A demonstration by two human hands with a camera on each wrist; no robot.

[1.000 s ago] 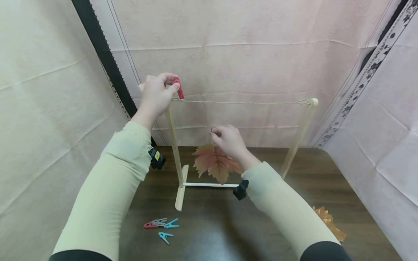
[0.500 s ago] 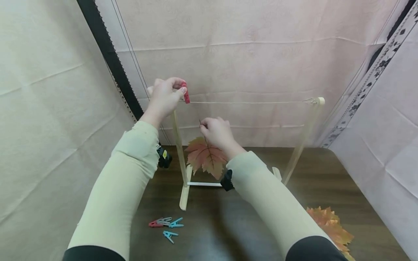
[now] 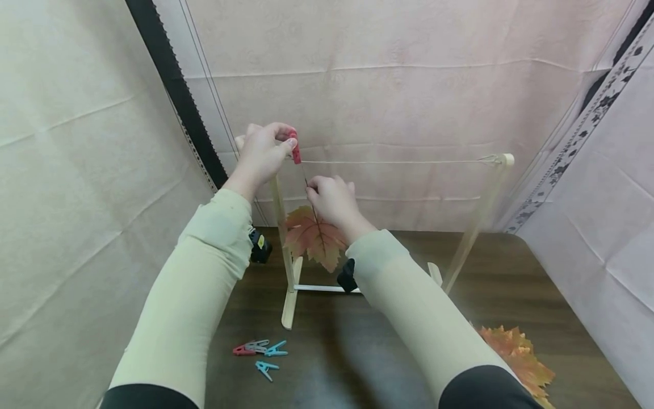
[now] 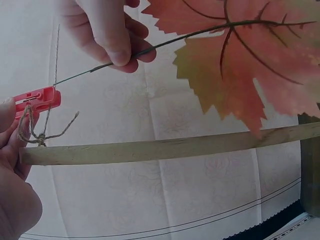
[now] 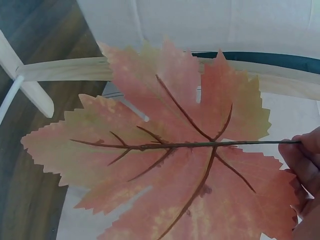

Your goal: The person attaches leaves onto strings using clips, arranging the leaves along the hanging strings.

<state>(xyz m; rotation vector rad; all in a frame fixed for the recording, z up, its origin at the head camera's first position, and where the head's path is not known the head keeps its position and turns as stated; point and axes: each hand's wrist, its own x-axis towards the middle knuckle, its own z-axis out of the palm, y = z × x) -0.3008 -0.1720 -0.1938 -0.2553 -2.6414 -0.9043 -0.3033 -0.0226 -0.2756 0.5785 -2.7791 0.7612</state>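
My left hand (image 3: 263, 152) pinches a red clothespin (image 3: 296, 149) at the left end of the string (image 3: 388, 162). In the left wrist view that clothespin (image 4: 42, 100) sits at the string, beside the knot on the wooden post. Below and to the right, my right hand (image 3: 333, 200) pinches the stem of an orange-red maple leaf (image 3: 315, 238). The stem's thin tip (image 4: 75, 76) points up to the string near the clothespin's nose; whether it lies between the jaws I cannot tell. In the right wrist view the leaf (image 5: 180, 150) spreads out from my fingertips.
A wooden stand with a left post (image 3: 281, 227), a right post (image 3: 472, 227) and a white crossbar (image 3: 319, 288) carries the string. Several clothespins (image 3: 260, 347) lie on the brown table (image 3: 409, 341) at the front left. More maple leaves (image 3: 518, 358) lie by my right forearm.
My right hand has moved left and up with the maple leaf, bringing its stem up to the clothespin. My left hand still holds the clothespin at the string; the view has shifted slightly.
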